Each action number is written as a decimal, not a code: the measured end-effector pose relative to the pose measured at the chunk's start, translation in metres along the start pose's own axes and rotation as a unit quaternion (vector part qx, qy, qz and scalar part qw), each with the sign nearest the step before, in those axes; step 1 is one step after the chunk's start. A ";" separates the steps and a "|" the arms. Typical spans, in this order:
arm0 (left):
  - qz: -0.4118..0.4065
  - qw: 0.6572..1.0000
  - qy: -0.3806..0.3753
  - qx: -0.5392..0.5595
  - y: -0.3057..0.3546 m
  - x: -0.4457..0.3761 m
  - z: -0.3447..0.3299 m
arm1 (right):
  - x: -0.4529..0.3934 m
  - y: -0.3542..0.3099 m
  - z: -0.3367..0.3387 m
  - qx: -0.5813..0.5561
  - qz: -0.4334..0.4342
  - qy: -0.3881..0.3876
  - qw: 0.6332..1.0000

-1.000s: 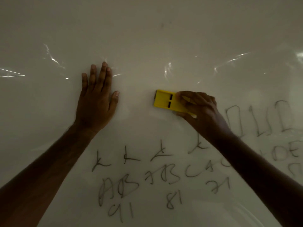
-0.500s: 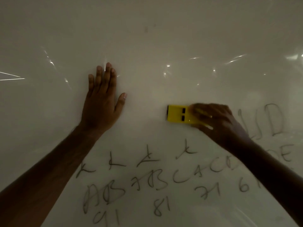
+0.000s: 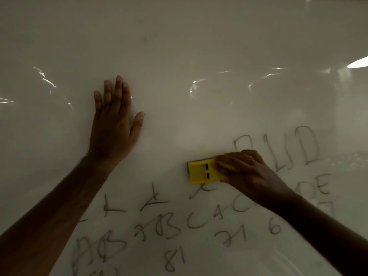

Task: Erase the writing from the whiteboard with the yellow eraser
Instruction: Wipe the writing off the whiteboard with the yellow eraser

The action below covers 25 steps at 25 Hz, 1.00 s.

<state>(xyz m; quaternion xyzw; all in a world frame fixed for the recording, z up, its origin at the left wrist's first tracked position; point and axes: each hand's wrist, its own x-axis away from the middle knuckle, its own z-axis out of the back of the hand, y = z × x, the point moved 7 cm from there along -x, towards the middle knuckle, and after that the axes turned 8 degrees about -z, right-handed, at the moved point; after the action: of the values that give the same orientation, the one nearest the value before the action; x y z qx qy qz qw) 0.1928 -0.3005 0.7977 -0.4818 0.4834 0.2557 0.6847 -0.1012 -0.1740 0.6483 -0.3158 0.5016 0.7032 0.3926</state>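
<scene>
The whiteboard (image 3: 199,46) fills the view; its upper part is wiped white. Dark handwriting (image 3: 159,228) of letters and numbers covers the lower part and the right side. My right hand (image 3: 247,172) grips the yellow eraser (image 3: 201,173), pressed flat on the board just above a small mark in the top row of writing. The eraser's right end is hidden under my fingers. My left hand (image 3: 113,126) lies flat on the board, fingers up and slightly apart, holding nothing, to the upper left of the eraser.
More letters (image 3: 302,148) stand to the right of my right hand. Light glare (image 3: 358,62) shows at the board's right edge, with faint reflections across the middle. Both forearms cross the lower corners of the view.
My right hand has slid the eraser down the board, from the blank area to just above the top row of writing. My left hand stays flat on the board.
</scene>
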 end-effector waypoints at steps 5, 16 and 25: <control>-0.018 1.000 -0.007 0.004 0.033 -0.017 -0.008 | -0.027 0.074 0.030 0.009 -0.132 0.065 0.989; -0.027 1.000 -0.014 0.004 0.072 -0.027 -0.019 | 0.052 0.076 0.020 0.032 -0.066 0.017 0.997; -0.019 1.000 -0.019 -0.008 0.099 -0.036 -0.025 | 0.016 0.106 0.032 -0.005 -0.146 0.104 0.984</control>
<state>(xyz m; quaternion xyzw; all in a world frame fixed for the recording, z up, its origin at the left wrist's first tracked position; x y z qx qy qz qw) 0.0877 -0.2787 0.7880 -0.4916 0.4590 0.2557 0.6945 -0.2031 -0.1594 0.6936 -0.4588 0.4846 0.6042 0.4355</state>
